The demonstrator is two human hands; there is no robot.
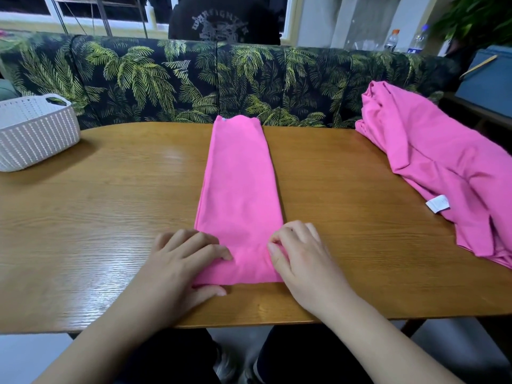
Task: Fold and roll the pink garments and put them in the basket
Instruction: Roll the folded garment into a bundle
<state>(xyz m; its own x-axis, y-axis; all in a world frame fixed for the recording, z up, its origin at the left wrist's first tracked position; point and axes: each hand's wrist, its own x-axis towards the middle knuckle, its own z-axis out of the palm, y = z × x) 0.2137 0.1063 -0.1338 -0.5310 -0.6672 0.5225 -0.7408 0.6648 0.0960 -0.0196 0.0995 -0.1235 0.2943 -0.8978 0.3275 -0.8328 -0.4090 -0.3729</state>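
Note:
A pink garment (238, 184) lies folded into a long narrow strip down the middle of the wooden table (110, 217), running from the far edge to the near edge. My left hand (182, 267) grips the strip's near left corner, fingers on top and thumb under the hem. My right hand (302, 259) pinches the near right corner with curled fingers. A second pink garment (432, 162) lies crumpled at the table's right end, a white label showing. The white woven basket (33, 131) stands at the far left of the table.
A bench with a palm-leaf cover (194, 84) runs behind the table. A person in a dark printed top (221, 20) sits beyond it. Two plastic bottles (392, 40) stand at the back right, beside a blue box (487, 79).

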